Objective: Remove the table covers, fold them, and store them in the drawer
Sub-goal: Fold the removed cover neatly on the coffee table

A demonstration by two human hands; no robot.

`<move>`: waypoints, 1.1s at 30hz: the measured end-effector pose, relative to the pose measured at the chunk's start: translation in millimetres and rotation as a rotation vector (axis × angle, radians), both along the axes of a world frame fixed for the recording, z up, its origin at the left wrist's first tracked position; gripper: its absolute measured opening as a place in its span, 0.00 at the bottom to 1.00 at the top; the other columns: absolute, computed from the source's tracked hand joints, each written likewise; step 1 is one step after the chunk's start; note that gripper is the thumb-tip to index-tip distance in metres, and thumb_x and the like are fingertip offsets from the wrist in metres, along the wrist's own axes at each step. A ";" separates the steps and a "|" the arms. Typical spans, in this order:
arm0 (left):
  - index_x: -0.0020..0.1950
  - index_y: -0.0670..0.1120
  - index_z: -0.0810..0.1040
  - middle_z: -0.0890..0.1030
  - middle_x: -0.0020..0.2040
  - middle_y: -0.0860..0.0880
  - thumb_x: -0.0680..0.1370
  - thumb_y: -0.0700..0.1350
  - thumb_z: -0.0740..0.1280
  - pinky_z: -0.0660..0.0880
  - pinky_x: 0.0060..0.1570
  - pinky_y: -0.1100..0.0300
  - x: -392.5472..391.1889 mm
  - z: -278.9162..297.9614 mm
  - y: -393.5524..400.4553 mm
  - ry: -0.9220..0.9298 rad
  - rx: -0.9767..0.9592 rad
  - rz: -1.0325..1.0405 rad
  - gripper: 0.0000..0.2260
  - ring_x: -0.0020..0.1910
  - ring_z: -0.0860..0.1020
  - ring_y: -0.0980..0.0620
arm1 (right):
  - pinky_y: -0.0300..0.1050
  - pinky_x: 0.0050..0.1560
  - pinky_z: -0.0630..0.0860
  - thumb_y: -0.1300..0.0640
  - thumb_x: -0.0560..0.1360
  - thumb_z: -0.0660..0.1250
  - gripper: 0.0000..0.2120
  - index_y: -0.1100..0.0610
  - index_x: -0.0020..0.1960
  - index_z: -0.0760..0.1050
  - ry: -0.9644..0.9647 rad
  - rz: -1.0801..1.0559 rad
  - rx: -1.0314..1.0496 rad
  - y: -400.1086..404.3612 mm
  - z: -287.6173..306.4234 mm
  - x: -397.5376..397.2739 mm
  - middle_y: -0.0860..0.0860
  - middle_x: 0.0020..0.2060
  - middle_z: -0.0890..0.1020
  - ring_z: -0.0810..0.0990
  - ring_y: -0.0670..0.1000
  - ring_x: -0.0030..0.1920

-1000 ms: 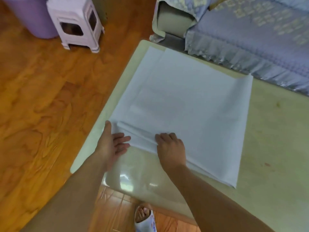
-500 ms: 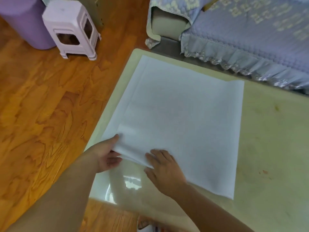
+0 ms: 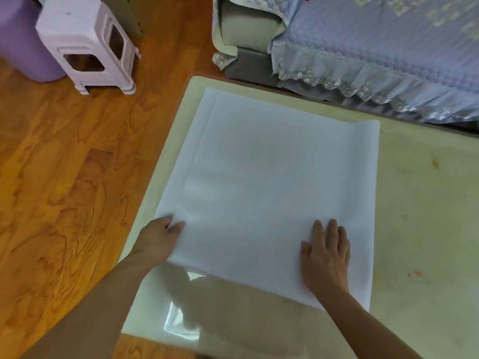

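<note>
The purple bin point(image 3: 23, 45) stands at the far left beyond the table point(image 3: 425, 229); its inside is out of sight. On the table's pale glossy top, at its left end, lies the white table cover point(image 3: 272, 193), folded flat. A white plastic stool point(image 3: 85, 47) stands on the wooden floor point(image 3: 64, 177) left of the table, and a sofa point(image 3: 375, 47) with a blue frilled throw runs along its far side. The left hand point(image 3: 158, 242) pinches the cover's near left corner. The right hand point(image 3: 326, 255) presses flat, fingers straight, having slid rightward along the near edge since half a second ago.
</note>
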State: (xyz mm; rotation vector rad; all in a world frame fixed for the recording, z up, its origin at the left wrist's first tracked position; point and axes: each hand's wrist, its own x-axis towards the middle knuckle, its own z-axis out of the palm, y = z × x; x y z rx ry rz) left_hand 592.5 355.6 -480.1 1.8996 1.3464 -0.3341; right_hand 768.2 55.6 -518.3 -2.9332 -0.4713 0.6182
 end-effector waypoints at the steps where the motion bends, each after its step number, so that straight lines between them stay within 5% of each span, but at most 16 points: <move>1: 0.58 0.44 0.80 0.80 0.53 0.47 0.84 0.51 0.63 0.72 0.54 0.53 -7.0 -2.0 -1.0 -0.087 0.102 -0.040 0.13 0.55 0.79 0.42 | 0.56 0.79 0.42 0.47 0.83 0.54 0.29 0.52 0.81 0.50 -0.007 -0.015 0.006 2.5 -1.3 -1.7 0.57 0.81 0.46 0.41 0.58 0.80; 4: 0.40 0.47 0.74 0.71 0.47 0.50 0.81 0.46 0.68 0.72 0.51 0.52 -32.5 -11.4 3.8 -0.279 0.290 0.050 0.11 0.48 0.75 0.45 | 0.54 0.79 0.40 0.46 0.84 0.52 0.29 0.50 0.82 0.48 -0.023 0.033 0.022 15.6 -2.1 -9.0 0.55 0.81 0.45 0.40 0.56 0.80; 6: 0.37 0.47 0.74 0.71 0.51 0.46 0.80 0.44 0.70 0.74 0.56 0.48 -41.9 -22.5 14.3 -0.219 0.326 0.077 0.12 0.52 0.74 0.41 | 0.54 0.79 0.39 0.45 0.84 0.50 0.30 0.50 0.82 0.45 -0.018 0.090 -0.008 28.8 -4.3 -11.2 0.54 0.82 0.44 0.39 0.57 0.81; 10: 0.47 0.40 0.84 0.75 0.53 0.40 0.80 0.47 0.70 0.74 0.57 0.48 -39.0 -32.0 29.8 0.056 0.424 -0.164 0.11 0.56 0.74 0.40 | 0.59 0.79 0.49 0.47 0.83 0.55 0.30 0.53 0.82 0.52 -0.030 0.082 -0.091 49.6 -4.8 -13.8 0.59 0.81 0.50 0.47 0.63 0.80; 13: 0.47 0.39 0.83 0.77 0.49 0.37 0.77 0.45 0.73 0.76 0.47 0.46 -38.6 -32.1 30.9 0.088 0.490 -0.282 0.08 0.49 0.75 0.38 | 0.64 0.75 0.58 0.54 0.79 0.65 0.29 0.56 0.77 0.62 -0.056 0.014 -0.067 68.0 4.0 -18.3 0.62 0.78 0.59 0.56 0.66 0.76; 17: 0.52 0.40 0.82 0.78 0.51 0.38 0.74 0.39 0.75 0.77 0.41 0.47 -49.0 -36.6 24.6 -0.022 0.551 -0.363 0.09 0.47 0.76 0.38 | 0.62 0.73 0.64 0.60 0.75 0.68 0.28 0.57 0.74 0.67 -0.119 0.160 0.064 132.1 20.5 -10.5 0.61 0.75 0.63 0.61 0.64 0.73; 21: 0.58 0.41 0.81 0.79 0.61 0.43 0.71 0.31 0.71 0.76 0.51 0.49 -57.7 -40.8 20.0 -0.255 0.618 -0.517 0.16 0.56 0.77 0.41 | 0.56 0.67 0.73 0.55 0.79 0.66 0.22 0.57 0.72 0.69 0.004 0.242 0.310 234.0 38.9 9.7 0.56 0.71 0.68 0.70 0.59 0.69; 24: 0.60 0.41 0.80 0.75 0.65 0.45 0.72 0.38 0.61 0.75 0.55 0.53 -64.6 -48.7 22.1 -0.359 0.578 -0.628 0.18 0.55 0.79 0.43 | 0.53 0.63 0.76 0.38 0.79 0.62 0.31 0.54 0.76 0.63 0.181 0.120 0.385 306.3 56.2 22.6 0.52 0.71 0.66 0.76 0.55 0.65; 26: 0.60 0.42 0.80 0.73 0.65 0.47 0.70 0.39 0.64 0.71 0.55 0.56 -66.4 -52.2 26.5 -0.394 0.525 -0.682 0.19 0.53 0.80 0.44 | 0.54 0.62 0.73 0.31 0.76 0.61 0.40 0.53 0.79 0.56 0.258 0.048 0.345 344.4 66.9 30.4 0.53 0.72 0.65 0.73 0.56 0.67; 29: 0.59 0.44 0.79 0.76 0.62 0.48 0.70 0.36 0.73 0.74 0.54 0.57 -64.7 -52.7 33.4 -0.426 0.379 -0.596 0.18 0.53 0.81 0.46 | 0.54 0.58 0.74 0.37 0.79 0.62 0.39 0.54 0.80 0.50 0.256 0.007 0.236 372.5 66.3 40.2 0.56 0.71 0.71 0.74 0.60 0.67; 31: 0.57 0.46 0.78 0.80 0.54 0.50 0.79 0.43 0.66 0.79 0.49 0.55 -59.3 -46.7 34.1 -0.423 0.317 -0.441 0.08 0.50 0.81 0.49 | 0.53 0.54 0.73 0.40 0.81 0.59 0.35 0.54 0.80 0.49 0.247 0.049 0.142 379.1 58.3 42.8 0.57 0.69 0.72 0.75 0.61 0.65; 33: 0.54 0.49 0.75 0.80 0.48 0.52 0.82 0.51 0.61 0.80 0.43 0.55 -46.4 -36.7 35.4 -0.349 0.272 -0.312 0.08 0.46 0.82 0.51 | 0.55 0.57 0.73 0.36 0.82 0.54 0.33 0.53 0.79 0.53 0.271 0.143 0.052 383.3 49.7 41.5 0.57 0.69 0.70 0.74 0.62 0.65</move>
